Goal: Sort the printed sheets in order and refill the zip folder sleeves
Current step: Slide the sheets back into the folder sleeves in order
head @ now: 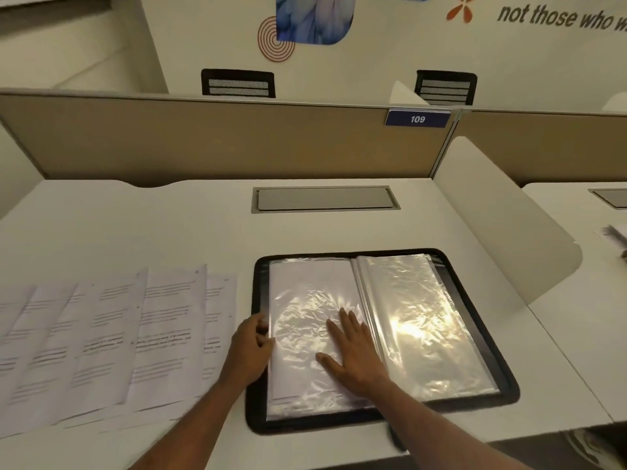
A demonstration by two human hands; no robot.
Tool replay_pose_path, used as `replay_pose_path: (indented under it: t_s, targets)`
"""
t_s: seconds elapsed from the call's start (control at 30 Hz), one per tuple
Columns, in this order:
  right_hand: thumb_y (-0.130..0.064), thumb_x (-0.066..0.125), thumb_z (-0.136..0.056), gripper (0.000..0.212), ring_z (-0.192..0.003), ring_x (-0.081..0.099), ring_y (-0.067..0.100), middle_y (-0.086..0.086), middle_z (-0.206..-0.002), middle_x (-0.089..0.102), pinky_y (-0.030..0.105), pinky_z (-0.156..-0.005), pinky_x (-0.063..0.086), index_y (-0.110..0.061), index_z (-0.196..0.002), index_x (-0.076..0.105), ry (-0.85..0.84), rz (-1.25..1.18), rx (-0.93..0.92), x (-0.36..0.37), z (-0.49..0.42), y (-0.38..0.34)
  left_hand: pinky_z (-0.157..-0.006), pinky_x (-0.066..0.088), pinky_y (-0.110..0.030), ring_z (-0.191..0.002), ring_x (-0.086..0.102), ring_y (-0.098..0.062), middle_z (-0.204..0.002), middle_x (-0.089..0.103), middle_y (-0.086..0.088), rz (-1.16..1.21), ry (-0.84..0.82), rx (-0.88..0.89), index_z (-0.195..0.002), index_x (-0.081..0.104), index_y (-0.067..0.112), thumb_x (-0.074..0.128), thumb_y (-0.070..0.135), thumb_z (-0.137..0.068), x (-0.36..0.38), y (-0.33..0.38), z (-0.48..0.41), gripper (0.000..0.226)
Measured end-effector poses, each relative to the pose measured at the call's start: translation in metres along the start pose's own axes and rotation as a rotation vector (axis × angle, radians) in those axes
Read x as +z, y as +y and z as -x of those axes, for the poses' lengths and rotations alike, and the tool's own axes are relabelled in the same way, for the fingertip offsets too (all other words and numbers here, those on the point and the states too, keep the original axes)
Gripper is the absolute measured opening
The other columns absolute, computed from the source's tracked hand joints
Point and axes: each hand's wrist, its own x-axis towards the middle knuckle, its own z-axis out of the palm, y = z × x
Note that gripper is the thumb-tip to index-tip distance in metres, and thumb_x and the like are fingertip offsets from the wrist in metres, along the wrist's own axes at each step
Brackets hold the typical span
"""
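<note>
Over on the left, we have the white printed sheets [112,334] fanned out in overlapping columns across the white desk [135,225], their near corners running close to the front edge. Moving in, our left hand [249,351] sits at the outer edge of the clear plastic sleeve [298,300], fingers curled round that edge in a light pinch; whether they also catch a page inside, we cannot tell. The sleeve looks to have paper in it, so we judge this as the seating step: one sheet going home, many left to file. Our right hand [353,354] lies flat on the same sleeve, fingers straight and spread, pressing and holding nothing. Next, we reckon, the move is to smooth this pocket, turn the following one over from the glossy stack of clear sleeves [424,317] on the right, and fetch the next page in order from the fan. That means lifting a single sheet without dragging its neighbours. The black zip folder [475,320] lies open and flat, its near rim just beside the desk's front edge, so little room there. Farther right, the white rounded side divider [502,232] walls us in; the open room is behind the folder and the fan.
</note>
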Motion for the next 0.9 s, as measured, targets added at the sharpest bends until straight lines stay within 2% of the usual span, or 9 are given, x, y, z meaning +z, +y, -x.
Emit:
replay_pose_path:
  t_s: [0.13,0.23,0.3,0.4,0.5,0.57,0.67,0.8,0.9]
  targets:
    - [-0.074,0.022,-0.095,0.079,-0.146,-0.031,0.013,-0.003,-0.161,-0.027,0.041,-0.122,-0.010,-0.033,-0.158,-0.001,0.003,0.069,0.039,-0.002,0.001,-0.008,-0.094,0.053,-0.032,-0.097,0.059,-0.011,-0.121,0.057,0.004,-0.069,-0.036,0.155,-0.128,0.053,0.020,0.067,0.018,-0.091,-0.013,-0.009,0.000,0.039]
    - [-0.078,0.016,-0.091,0.083,-0.147,-0.030,0.012,-0.003,-0.162,-0.025,0.043,-0.123,-0.011,-0.032,-0.158,-0.001,0.019,0.066,0.070,-0.003,-0.002,-0.021,-0.099,0.050,-0.036,-0.109,0.057,-0.012,-0.127,0.057,0.005,-0.174,-0.018,0.306,-0.128,0.053,0.022,0.066,0.029,-0.091,-0.023,-0.020,-0.003,0.040]
    - [-0.083,0.006,-0.086,0.089,-0.147,-0.029,0.011,-0.004,-0.163,-0.024,0.041,-0.122,-0.011,-0.031,-0.158,0.000,0.041,0.056,0.079,-0.002,-0.007,-0.032,-0.109,0.043,-0.039,-0.124,0.052,-0.016,-0.141,0.053,0.002,-0.303,-0.011,0.354,-0.138,0.048,0.023,0.059,0.048,-0.091,-0.032,-0.027,-0.006,0.055]
    - [-0.084,0.002,-0.084,0.093,-0.148,-0.027,0.011,-0.004,-0.163,-0.023,0.040,-0.122,-0.012,-0.030,-0.159,0.002,0.046,0.054,0.069,0.003,-0.016,-0.050,-0.117,0.025,-0.042,-0.144,0.033,-0.022,-0.157,0.035,-0.002,-0.484,0.007,0.383,-0.148,0.040,0.022,0.037,0.075,-0.084,-0.045,-0.041,-0.009,0.082]
    - [-0.082,0.004,-0.085,0.090,-0.148,-0.026,0.011,-0.006,-0.163,-0.021,0.040,-0.122,-0.015,-0.030,-0.159,0.003,0.038,0.038,0.028,0.007,-0.024,-0.072,-0.120,0.014,-0.051,-0.150,0.020,-0.024,-0.162,0.022,-0.003,-0.638,0.041,0.359,-0.151,0.034,0.025,0.022,0.086,-0.082,-0.061,-0.057,-0.010,0.093]
    - [-0.083,0.002,-0.084,0.091,-0.148,-0.026,0.010,-0.007,-0.163,-0.021,0.039,-0.120,-0.017,-0.031,-0.159,0.003,0.032,0.029,-0.004,0.009,-0.034,-0.087,-0.120,0.011,-0.055,-0.149,0.019,-0.028,-0.163,0.019,-0.005,-0.704,0.047,0.319,-0.153,0.029,0.026,0.025,0.089,-0.081,-0.075,-0.065,-0.010,0.096]
    - [-0.082,0.001,-0.083,0.091,-0.148,-0.026,0.010,-0.008,-0.161,-0.024,0.038,-0.120,-0.018,-0.031,-0.158,0.000,0.016,0.027,-0.064,0.011,-0.054,-0.106,-0.117,0.003,-0.052,-0.150,0.014,-0.029,-0.164,0.014,-0.007,-0.770,0.040,0.216,-0.156,0.021,0.024,0.030,0.092,-0.077,-0.097,-0.075,-0.008,0.105]
    - [-0.081,0.012,-0.087,0.088,-0.149,-0.025,0.012,-0.007,-0.163,-0.022,0.037,-0.118,-0.020,-0.030,-0.159,0.003,-0.021,0.008,-0.147,0.020,-0.087,-0.141,-0.115,0.005,-0.054,-0.150,0.014,-0.027,-0.163,0.017,-0.009,-0.823,0.088,0.108,-0.155,0.028,0.020,0.031,0.093,-0.076,-0.135,-0.092,0.002,0.108]
    - [-0.081,0.012,-0.087,0.089,-0.149,-0.025,0.013,-0.005,-0.164,-0.019,0.039,-0.120,-0.017,-0.029,-0.159,0.005,-0.035,-0.011,-0.237,0.030,-0.107,-0.174,-0.116,0.003,-0.055,-0.150,0.009,-0.024,-0.164,0.014,-0.009,-0.865,0.128,0.036,-0.155,0.025,0.020,0.029,0.093,-0.076,-0.161,-0.114,0.010,0.108]
